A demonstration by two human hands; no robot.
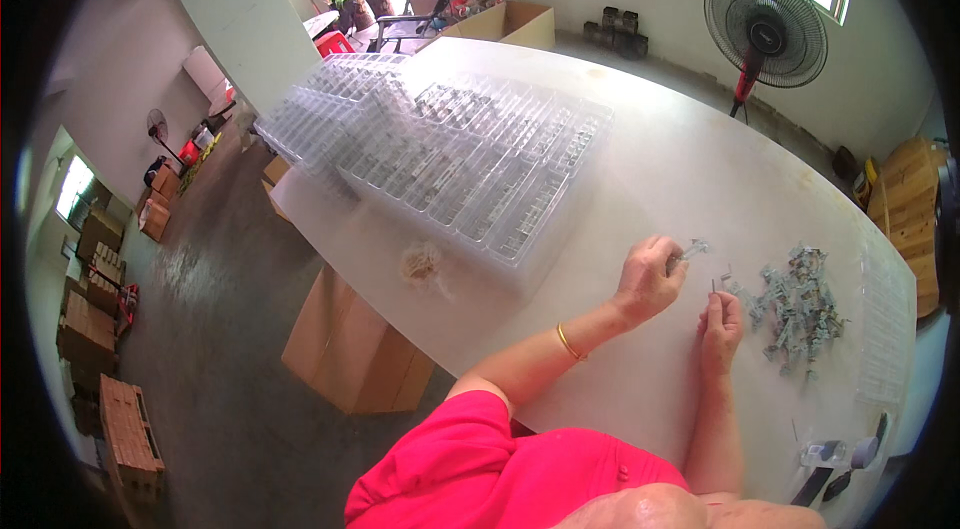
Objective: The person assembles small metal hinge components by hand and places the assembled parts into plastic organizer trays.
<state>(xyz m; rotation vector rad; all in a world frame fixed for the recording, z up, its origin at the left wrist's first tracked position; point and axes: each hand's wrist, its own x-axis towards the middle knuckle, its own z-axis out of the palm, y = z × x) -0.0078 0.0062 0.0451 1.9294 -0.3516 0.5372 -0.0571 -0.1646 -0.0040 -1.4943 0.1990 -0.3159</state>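
Note:
My left hand (650, 281) is closed over the table, with several small grey metal clips (697, 248) sticking out past its fingertips. Just to the right and nearer to me, my right hand (722, 327) pinches a thin small metal piece (713, 286), whose exact kind is too small to make out. A loose pile of small grey metal parts (800, 309) lies on the table beyond and right of that hand. To the far left stand stacked clear plastic trays (520, 264), their long narrow compartments filled with rows of small metal pieces.
The pale table (600, 369) has a worn brown patch (423, 266) near the trays. A clear plastic sheet (885, 329) and a small clear container (822, 453) lie at the right. Below the left edge is a cardboard box (355, 349). A fan (766, 29) stands behind.

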